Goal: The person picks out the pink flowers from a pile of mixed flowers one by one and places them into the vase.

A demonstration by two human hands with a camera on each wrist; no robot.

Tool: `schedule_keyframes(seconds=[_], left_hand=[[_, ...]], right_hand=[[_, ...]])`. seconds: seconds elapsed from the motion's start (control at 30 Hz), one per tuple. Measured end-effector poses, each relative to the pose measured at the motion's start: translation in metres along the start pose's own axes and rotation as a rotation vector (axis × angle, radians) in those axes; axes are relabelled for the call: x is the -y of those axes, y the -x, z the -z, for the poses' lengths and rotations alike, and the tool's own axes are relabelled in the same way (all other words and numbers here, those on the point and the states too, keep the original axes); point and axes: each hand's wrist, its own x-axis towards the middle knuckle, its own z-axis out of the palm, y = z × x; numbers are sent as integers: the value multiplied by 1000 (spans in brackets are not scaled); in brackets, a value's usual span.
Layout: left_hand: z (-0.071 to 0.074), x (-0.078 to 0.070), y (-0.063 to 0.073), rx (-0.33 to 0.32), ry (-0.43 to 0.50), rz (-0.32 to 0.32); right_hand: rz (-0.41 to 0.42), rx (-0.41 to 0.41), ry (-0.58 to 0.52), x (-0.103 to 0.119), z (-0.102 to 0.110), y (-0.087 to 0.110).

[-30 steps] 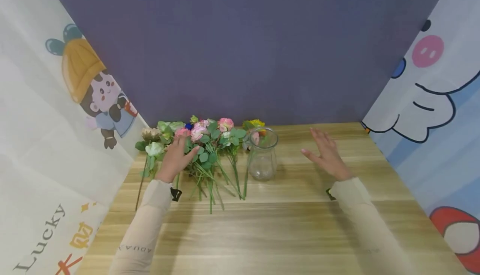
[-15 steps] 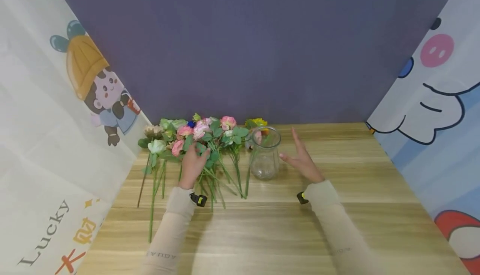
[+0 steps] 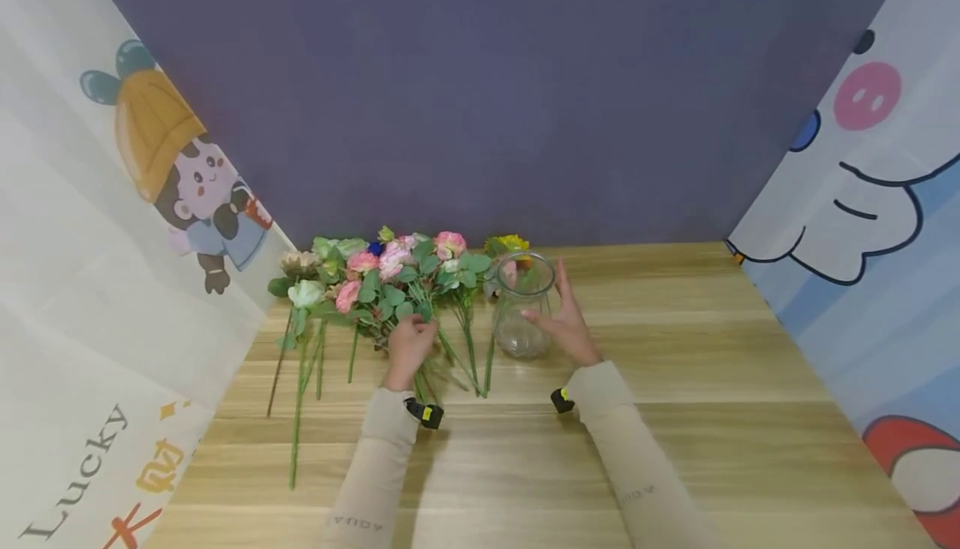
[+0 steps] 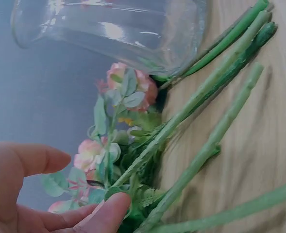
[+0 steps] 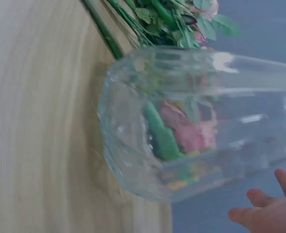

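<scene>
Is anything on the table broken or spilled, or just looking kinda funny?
Nothing looks spilled or broken, and the glass vase stands upright on the table. One long green stem near the left end of the flowers looks a little odd: it sticks out farther toward the viewer than the other stems.

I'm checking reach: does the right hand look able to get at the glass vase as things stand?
Most likely yes: the right hand is beside the glass vase, fingers spread; nothing shows in between, and the flowers lie mostly to the vase's left.
</scene>
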Motion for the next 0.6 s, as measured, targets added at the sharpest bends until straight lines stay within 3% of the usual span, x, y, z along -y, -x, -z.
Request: schedule_keyframes(seconds=[0.23, 0.4, 0.6], left_hand=[[-13, 6, -5, -42, -42, 9], [-17, 8, -5, -92, -59, -33], [-20, 4, -5, -64, -81, -25]], right_hand=[[21, -35, -47, -1, -13, -1], [7, -56, -61, -12, -20, -6], [41, -105, -41, -37, -27, -16]])
